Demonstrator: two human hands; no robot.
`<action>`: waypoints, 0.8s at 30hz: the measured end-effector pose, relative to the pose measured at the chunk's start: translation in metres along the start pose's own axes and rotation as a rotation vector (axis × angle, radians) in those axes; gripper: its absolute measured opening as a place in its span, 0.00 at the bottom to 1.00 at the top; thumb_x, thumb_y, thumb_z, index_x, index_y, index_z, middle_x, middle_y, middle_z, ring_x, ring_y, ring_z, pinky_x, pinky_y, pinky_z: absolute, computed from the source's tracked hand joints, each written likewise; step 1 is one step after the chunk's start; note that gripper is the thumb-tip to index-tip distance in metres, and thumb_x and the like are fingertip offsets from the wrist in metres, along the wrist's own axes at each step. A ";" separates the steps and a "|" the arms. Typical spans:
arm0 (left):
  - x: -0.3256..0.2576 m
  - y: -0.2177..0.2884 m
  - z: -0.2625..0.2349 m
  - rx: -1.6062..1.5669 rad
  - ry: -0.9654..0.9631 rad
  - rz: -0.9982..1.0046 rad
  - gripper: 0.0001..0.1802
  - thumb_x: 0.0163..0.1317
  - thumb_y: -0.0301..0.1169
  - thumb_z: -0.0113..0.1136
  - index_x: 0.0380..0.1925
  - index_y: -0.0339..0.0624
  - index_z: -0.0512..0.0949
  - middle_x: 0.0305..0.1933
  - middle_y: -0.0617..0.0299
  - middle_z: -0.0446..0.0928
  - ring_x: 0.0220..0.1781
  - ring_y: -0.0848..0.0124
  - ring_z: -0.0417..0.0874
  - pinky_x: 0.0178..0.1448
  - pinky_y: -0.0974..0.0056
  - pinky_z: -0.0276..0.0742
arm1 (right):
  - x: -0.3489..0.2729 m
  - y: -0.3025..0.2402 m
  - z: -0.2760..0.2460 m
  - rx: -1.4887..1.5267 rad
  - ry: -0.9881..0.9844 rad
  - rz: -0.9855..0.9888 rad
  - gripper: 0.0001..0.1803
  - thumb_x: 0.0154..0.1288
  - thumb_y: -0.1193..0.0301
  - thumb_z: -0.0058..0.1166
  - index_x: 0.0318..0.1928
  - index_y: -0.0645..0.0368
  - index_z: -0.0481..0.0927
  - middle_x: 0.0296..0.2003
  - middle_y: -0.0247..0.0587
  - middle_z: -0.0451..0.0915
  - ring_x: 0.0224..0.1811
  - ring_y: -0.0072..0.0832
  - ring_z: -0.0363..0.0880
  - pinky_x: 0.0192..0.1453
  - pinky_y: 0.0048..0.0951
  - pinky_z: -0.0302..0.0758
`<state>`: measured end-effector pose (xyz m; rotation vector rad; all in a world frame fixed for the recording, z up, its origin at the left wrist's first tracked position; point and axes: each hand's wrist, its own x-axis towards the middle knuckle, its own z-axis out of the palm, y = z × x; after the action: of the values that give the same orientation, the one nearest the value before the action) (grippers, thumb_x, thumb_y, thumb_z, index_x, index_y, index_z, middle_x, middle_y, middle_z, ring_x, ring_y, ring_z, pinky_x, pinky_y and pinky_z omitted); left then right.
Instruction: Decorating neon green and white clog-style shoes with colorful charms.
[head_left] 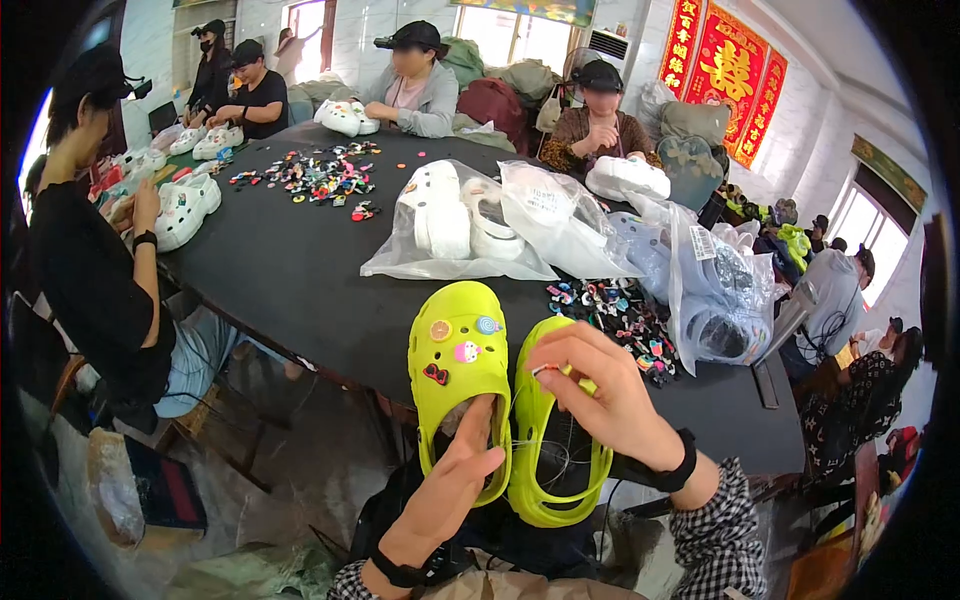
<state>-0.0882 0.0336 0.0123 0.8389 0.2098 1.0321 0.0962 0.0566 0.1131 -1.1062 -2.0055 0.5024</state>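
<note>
Two lime-green clogs stand side by side at the table's near edge. The left clog [460, 325] has several small charms on its toe: an orange slice, a blue swirl, a pink-and-white figure and a dark red bow. My left hand [435, 510] reaches into this clog's opening and holds it, its fingertips hidden inside. Above the right clog [548, 512], my right hand [610, 400] pinches a small whitish and reddish charm [546, 369] between thumb and fingers. My right hand covers part of that clog's toe. A thin clear cord loops between the clogs.
Loose charms [655, 335] lie right of the clogs, and another charm heap [325, 172] farther left. Bagged white clogs [440, 215] and bagged pale blue clogs [720, 300] stand on the black table [290, 270]. Several people sit around it, one [100, 240] close at left.
</note>
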 end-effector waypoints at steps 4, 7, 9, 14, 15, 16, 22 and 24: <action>0.007 0.002 0.002 0.023 0.052 -0.053 0.42 0.68 0.27 0.47 0.75 0.29 0.38 0.82 0.50 0.36 0.83 0.62 0.32 0.81 0.61 0.29 | 0.024 0.014 -0.004 -0.216 0.026 -0.316 0.07 0.65 0.80 0.54 0.44 0.61 0.77 0.38 0.46 0.79 0.37 0.46 0.81 0.43 0.37 0.77; 0.008 0.001 0.001 0.049 0.057 -0.061 0.40 0.69 0.27 0.47 0.76 0.30 0.39 0.82 0.50 0.37 0.83 0.63 0.33 0.81 0.61 0.31 | 0.032 0.023 -0.003 -0.218 -0.122 -0.110 0.05 0.66 0.78 0.53 0.42 0.61 0.76 0.36 0.50 0.79 0.39 0.50 0.80 0.43 0.39 0.76; 0.006 0.000 0.002 0.081 0.056 -0.052 0.40 0.70 0.27 0.47 0.76 0.30 0.40 0.82 0.50 0.37 0.83 0.63 0.35 0.81 0.61 0.32 | 0.036 0.023 0.003 -0.112 -0.264 0.089 0.04 0.66 0.77 0.53 0.41 0.62 0.75 0.34 0.52 0.79 0.39 0.51 0.80 0.42 0.42 0.75; 0.004 -0.001 0.003 -0.009 0.180 0.031 0.30 0.71 0.26 0.45 0.71 0.27 0.55 0.76 0.50 0.56 0.79 0.63 0.54 0.81 0.62 0.44 | 0.025 0.034 0.018 -0.154 -0.165 -0.200 0.04 0.67 0.77 0.52 0.42 0.63 0.76 0.35 0.51 0.80 0.38 0.49 0.80 0.41 0.41 0.76; 0.004 -0.003 0.002 -0.011 0.183 0.037 0.30 0.71 0.26 0.45 0.71 0.27 0.55 0.76 0.50 0.56 0.79 0.63 0.54 0.81 0.62 0.44 | 0.023 0.034 0.019 -0.122 -0.155 -0.139 0.05 0.67 0.77 0.54 0.42 0.62 0.77 0.36 0.48 0.81 0.38 0.44 0.81 0.40 0.37 0.76; 0.004 -0.008 0.000 -0.207 0.268 0.053 0.29 0.69 0.28 0.46 0.68 0.28 0.59 0.74 0.50 0.60 0.78 0.62 0.56 0.80 0.60 0.47 | 0.021 0.034 0.021 -0.089 -0.145 -0.077 0.05 0.67 0.76 0.55 0.43 0.61 0.78 0.37 0.44 0.82 0.37 0.39 0.82 0.39 0.33 0.77; 0.007 -0.024 -0.010 -0.557 0.281 0.121 0.23 0.70 0.31 0.46 0.62 0.28 0.66 0.67 0.51 0.68 0.70 0.61 0.67 0.77 0.59 0.56 | 0.019 0.029 0.022 -0.114 -0.145 -0.158 0.06 0.66 0.78 0.54 0.43 0.61 0.77 0.36 0.48 0.79 0.37 0.48 0.80 0.40 0.40 0.76; 0.008 -0.025 -0.010 -0.556 0.299 0.131 0.23 0.71 0.31 0.46 0.61 0.28 0.66 0.66 0.51 0.70 0.68 0.61 0.70 0.76 0.60 0.59 | 0.017 0.030 0.022 -0.130 -0.153 -0.182 0.06 0.66 0.78 0.54 0.43 0.60 0.77 0.36 0.48 0.79 0.36 0.47 0.80 0.39 0.39 0.76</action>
<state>-0.0725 0.0389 -0.0108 0.1945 0.1099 1.2586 0.0897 0.0882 0.0872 -0.9745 -2.2744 0.3754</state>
